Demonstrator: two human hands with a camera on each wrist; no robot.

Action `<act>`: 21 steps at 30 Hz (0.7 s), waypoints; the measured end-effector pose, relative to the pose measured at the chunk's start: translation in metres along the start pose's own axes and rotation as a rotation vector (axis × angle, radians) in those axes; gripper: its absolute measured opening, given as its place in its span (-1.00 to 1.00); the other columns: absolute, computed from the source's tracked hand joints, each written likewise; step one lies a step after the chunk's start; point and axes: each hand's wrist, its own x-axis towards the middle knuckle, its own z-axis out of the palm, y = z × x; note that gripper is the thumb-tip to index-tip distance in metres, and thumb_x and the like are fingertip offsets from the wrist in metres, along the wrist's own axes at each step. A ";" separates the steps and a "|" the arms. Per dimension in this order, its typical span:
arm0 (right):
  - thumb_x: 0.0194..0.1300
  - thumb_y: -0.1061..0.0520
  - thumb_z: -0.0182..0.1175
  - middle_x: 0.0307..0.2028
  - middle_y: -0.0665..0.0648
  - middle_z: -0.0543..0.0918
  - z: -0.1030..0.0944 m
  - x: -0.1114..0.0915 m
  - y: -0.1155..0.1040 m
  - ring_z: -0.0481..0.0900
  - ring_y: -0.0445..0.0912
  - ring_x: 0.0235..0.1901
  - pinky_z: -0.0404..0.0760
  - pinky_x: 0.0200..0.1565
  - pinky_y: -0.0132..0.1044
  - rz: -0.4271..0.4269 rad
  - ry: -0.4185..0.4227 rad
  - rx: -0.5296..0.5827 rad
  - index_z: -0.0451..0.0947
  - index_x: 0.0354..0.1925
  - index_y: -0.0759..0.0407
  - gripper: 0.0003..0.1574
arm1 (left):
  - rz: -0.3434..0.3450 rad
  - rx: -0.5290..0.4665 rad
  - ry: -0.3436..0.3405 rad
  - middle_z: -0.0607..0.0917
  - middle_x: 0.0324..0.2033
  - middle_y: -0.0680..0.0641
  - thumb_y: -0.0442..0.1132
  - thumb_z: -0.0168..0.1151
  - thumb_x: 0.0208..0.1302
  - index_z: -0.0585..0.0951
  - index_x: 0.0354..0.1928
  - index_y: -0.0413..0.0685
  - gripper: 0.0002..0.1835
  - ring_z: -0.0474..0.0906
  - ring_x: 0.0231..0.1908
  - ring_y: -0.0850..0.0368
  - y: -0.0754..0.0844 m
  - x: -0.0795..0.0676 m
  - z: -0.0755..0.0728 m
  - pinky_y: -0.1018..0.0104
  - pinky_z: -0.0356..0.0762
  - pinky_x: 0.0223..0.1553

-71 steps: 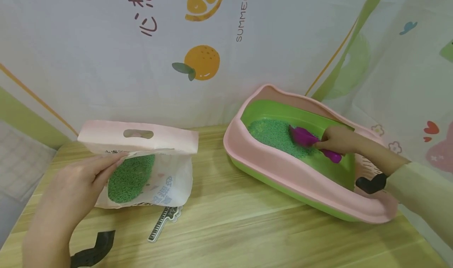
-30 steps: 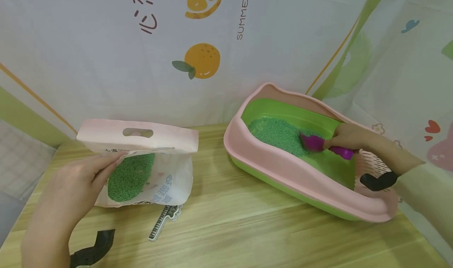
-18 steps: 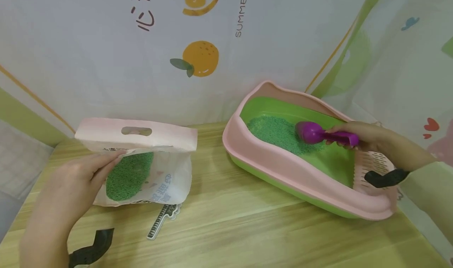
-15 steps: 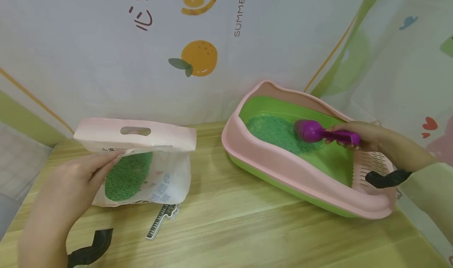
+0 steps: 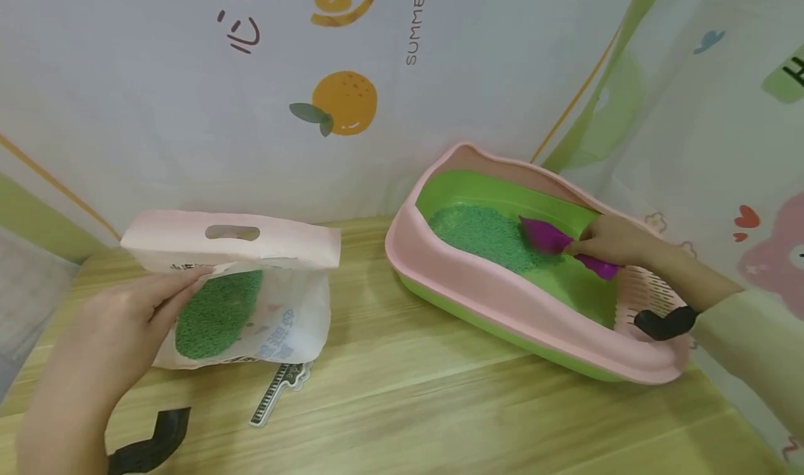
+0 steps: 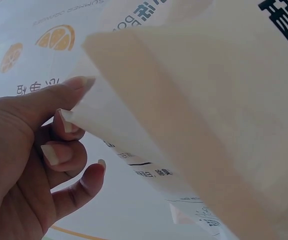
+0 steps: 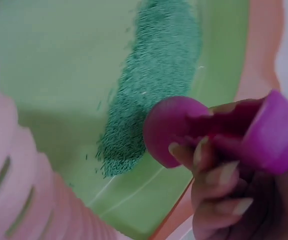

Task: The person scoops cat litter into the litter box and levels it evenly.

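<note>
My right hand (image 5: 612, 241) grips the handle of a purple scoop (image 5: 545, 236) inside a litter box (image 5: 452, 252) with a pink rim and green base. The scoop's head lies at the near edge of a heap of green pellet litter (image 5: 484, 231); in the right wrist view its rounded back (image 7: 174, 127) shows. At the left, my left hand (image 5: 119, 314) pinches the mouth edge of a white-and-pink litter bag (image 5: 295, 314) between thumb and fingers. Green pellets (image 5: 216, 314) show through the bag's opening. In the left wrist view the pinched bag edge (image 6: 84, 112) is plain.
A piano-patterned flat strip (image 5: 273, 395) lies partly under the bag on the wooden table (image 5: 402, 405). A printed curtain (image 5: 251, 112) hangs close behind the bag and litter box. The box's right end has a slotted pink step (image 5: 653, 293).
The scoop was drawn right through the pellets, tipped with its rounded back showing, then turned again with its tip at the heap. The left hand keeps its hold on the bag.
</note>
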 end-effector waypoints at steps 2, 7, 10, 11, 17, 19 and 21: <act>0.39 -0.07 0.20 -0.82 -0.13 0.36 0.003 0.004 -0.003 0.30 -0.25 -0.76 0.36 -0.54 -0.31 -0.047 0.020 -0.078 0.40 -0.77 0.02 -0.40 | 0.003 0.004 0.000 0.80 -0.18 -0.26 -0.38 0.30 0.33 0.73 0.06 -0.13 -0.73 0.73 -0.25 -0.35 0.001 0.000 -0.001 -0.22 0.51 -0.20; 0.36 0.02 0.22 -0.76 -0.05 0.45 0.009 0.012 -0.009 0.38 -0.22 -0.73 0.39 -0.53 -0.32 -0.113 -0.012 -0.139 0.44 -0.71 0.07 -0.50 | -0.019 0.004 -0.025 0.80 -0.17 -0.29 -0.36 0.30 0.34 0.73 0.06 -0.13 -0.73 0.72 -0.25 -0.38 0.001 0.001 -0.004 -0.29 0.52 -0.21; 0.36 0.03 0.21 -0.72 -0.03 0.49 0.012 0.018 -0.010 0.41 -0.22 -0.71 0.41 -0.54 -0.33 -0.142 -0.037 -0.147 0.48 -0.66 0.10 -0.55 | -0.026 0.003 -0.043 0.79 -0.16 -0.30 -0.36 0.30 0.34 0.73 0.07 -0.13 -0.72 0.72 -0.25 -0.38 0.001 0.001 -0.004 -0.30 0.53 -0.22; 0.36 0.03 0.22 -0.71 -0.03 0.50 0.013 0.020 -0.011 0.41 -0.22 -0.70 0.40 -0.54 -0.33 -0.153 -0.037 -0.154 0.48 -0.66 0.11 -0.56 | -0.026 0.003 -0.045 0.79 -0.16 -0.30 -0.36 0.30 0.34 0.73 0.07 -0.13 -0.72 0.72 -0.24 -0.38 0.001 0.001 -0.004 -0.30 0.53 -0.23; 0.40 -0.02 0.22 -0.68 -0.03 0.51 0.016 0.033 -0.020 0.42 -0.21 -0.66 0.40 -0.51 -0.33 -0.217 -0.045 -0.197 0.47 -0.61 0.10 -0.55 | -0.019 0.019 -0.028 0.80 -0.18 -0.27 -0.35 0.30 0.34 0.73 0.06 -0.12 -0.73 0.72 -0.24 -0.36 0.001 -0.001 -0.003 -0.25 0.50 -0.22; 0.40 -0.02 0.22 -0.67 -0.03 0.50 0.017 0.036 -0.025 0.42 -0.21 -0.65 0.40 -0.50 -0.34 -0.239 -0.050 -0.198 0.47 -0.61 0.10 -0.55 | -0.020 0.024 -0.028 0.80 -0.18 -0.26 -0.35 0.30 0.34 0.73 0.06 -0.11 -0.73 0.72 -0.24 -0.35 0.000 -0.001 -0.003 -0.24 0.50 -0.20; 0.40 -0.03 0.23 -0.66 -0.04 0.49 0.017 0.038 -0.029 0.40 -0.22 -0.64 0.39 -0.49 -0.35 -0.264 -0.049 -0.205 0.46 -0.60 0.09 -0.55 | -0.015 0.030 -0.020 0.80 -0.18 -0.25 -0.35 0.30 0.34 0.73 0.07 -0.10 -0.72 0.72 -0.23 -0.35 -0.001 -0.001 -0.003 -0.22 0.49 -0.20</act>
